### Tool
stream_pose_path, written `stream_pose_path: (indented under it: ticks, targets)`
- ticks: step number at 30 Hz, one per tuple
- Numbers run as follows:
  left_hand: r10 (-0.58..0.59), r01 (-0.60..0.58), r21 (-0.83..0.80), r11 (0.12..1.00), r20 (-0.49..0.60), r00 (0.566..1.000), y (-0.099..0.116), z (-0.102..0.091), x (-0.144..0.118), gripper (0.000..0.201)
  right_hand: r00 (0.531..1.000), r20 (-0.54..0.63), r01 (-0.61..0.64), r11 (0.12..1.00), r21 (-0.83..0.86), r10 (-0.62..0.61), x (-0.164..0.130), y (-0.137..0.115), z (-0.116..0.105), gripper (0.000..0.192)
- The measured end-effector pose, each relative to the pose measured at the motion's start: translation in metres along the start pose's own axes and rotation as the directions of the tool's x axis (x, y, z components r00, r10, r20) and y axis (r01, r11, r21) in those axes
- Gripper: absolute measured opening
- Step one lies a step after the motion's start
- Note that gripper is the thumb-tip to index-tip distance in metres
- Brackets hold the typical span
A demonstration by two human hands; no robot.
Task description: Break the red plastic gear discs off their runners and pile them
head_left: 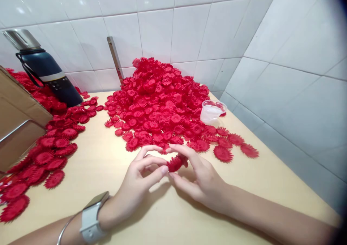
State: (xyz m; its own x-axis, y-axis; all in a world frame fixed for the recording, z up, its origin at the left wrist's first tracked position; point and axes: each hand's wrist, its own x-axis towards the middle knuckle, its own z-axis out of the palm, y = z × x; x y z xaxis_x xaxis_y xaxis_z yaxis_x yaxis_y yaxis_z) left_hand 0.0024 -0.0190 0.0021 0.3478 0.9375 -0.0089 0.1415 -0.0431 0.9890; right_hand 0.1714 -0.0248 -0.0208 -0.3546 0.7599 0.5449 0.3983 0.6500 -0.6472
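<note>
Between my two hands, just above the table, is a red fringed flower-like disc (175,164). My left hand (145,176) pinches its left edge with thumb and fingertips. From the other side my right hand (199,174) curls round the same piece, its thumb beneath and its fingers over the top. Part of the disc is hidden by the right fingers. Just beyond my fingertips rises a large heap of similar red fringed discs (162,100). A few discs (223,153) lie loose at the heap's right front.
At left, a dark blue thermos (58,75) with a steel cap stands by a cardboard box (21,111) and more red discs (54,158). A clear plastic cup (211,112) sits at the heap's right. A metal strip (115,58) leans on the tiled wall (189,28).
</note>
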Motion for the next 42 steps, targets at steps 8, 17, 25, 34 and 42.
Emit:
stream_pose_path:
  ticks: [8,17,25,34,42]
  targets:
    - [0.002,-0.002,0.008,1.000,0.008,1.000,-0.0017,-0.0007,0.0017,0.011,0.999,-0.040,0.021,0.999,-0.030,-0.022,0.0019,-0.0003,0.0000,0.038]
    - [-0.072,0.073,-0.101,0.992,0.018,0.997,0.0030,0.0028,0.0012,0.013,0.983,0.039,-0.183,0.978,0.101,0.180,0.0062,-0.0029,-0.0027,0.028]
    - [-0.058,0.058,-0.054,0.997,-0.002,0.998,0.0007,-0.0001,0.0031,0.014,0.977,0.037,-0.215,0.967,0.134,0.212,0.0065,-0.0046,-0.0022,0.030]
    - [-0.082,0.081,-0.050,0.995,-0.017,0.996,0.0015,0.0006,0.0030,0.017,0.975,0.070,-0.220,0.968,0.118,0.212,0.0051,-0.0045,-0.0018,0.033]
    - [-0.035,0.036,-0.067,0.997,0.016,0.999,0.0020,0.0005,0.0029,0.018,0.963,0.182,-0.231,0.959,0.166,0.201,0.0024,-0.0053,-0.0025,0.031]
